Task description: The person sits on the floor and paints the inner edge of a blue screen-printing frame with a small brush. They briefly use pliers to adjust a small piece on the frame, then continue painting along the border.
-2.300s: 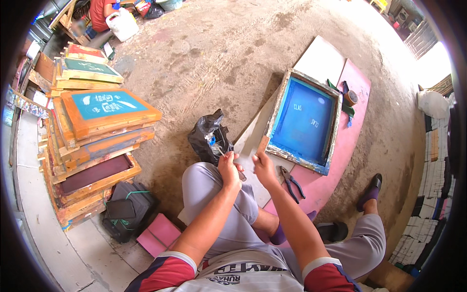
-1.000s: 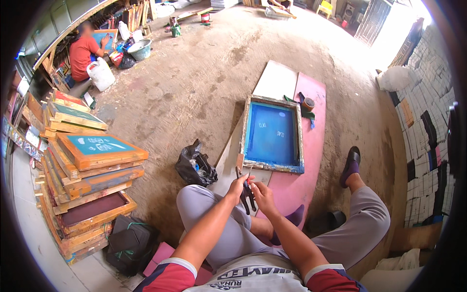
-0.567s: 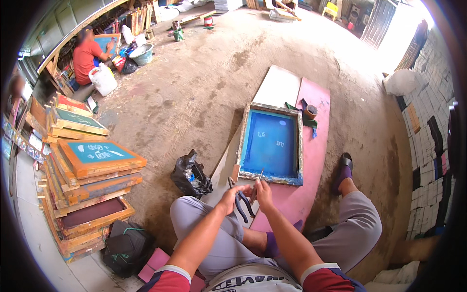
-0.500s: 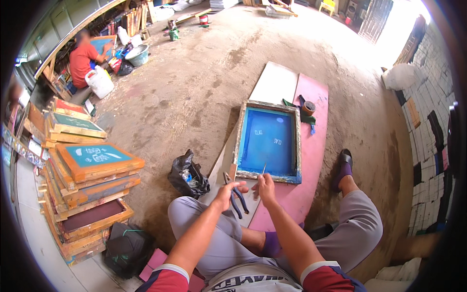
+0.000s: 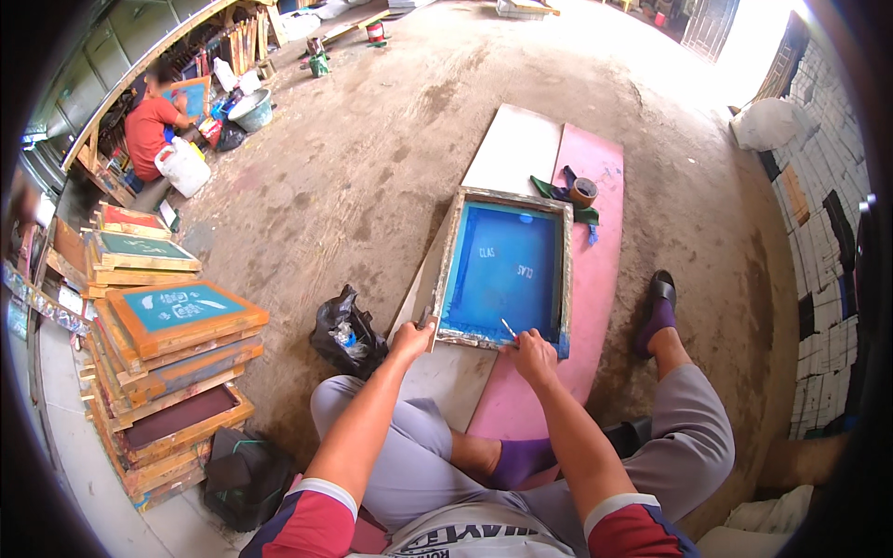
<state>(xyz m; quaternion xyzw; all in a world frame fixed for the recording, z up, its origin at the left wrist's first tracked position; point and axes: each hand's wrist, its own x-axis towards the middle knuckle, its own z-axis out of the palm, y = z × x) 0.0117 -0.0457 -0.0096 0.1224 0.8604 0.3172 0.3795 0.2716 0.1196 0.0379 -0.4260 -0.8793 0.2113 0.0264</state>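
Note:
A wooden screen-printing frame (image 5: 449, 262) with blue mesh lies flat on the floor boards ahead of my knees. My left hand (image 5: 410, 340) is closed around the frame's near left corner. My right hand (image 5: 532, 352) rests on the frame's near edge and pinches a thin pale stick-like tool (image 5: 509, 328) whose tip points onto the blue mesh. I sit on the floor, grey trousers and purple socks showing.
A pink board (image 5: 600, 270) and a white board (image 5: 514, 149) lie under the frame, with a tape roll (image 5: 583, 192) and green cloth on them. A black plastic bag (image 5: 344, 333) sits left. Stacked wooden screens (image 5: 172, 363) stand far left. A person in red (image 5: 149, 135) sits far off.
My hands, earlier held together above my lap with a dark tool between them, have moved forward onto the frame's near edge. The view has tilted and shifted.

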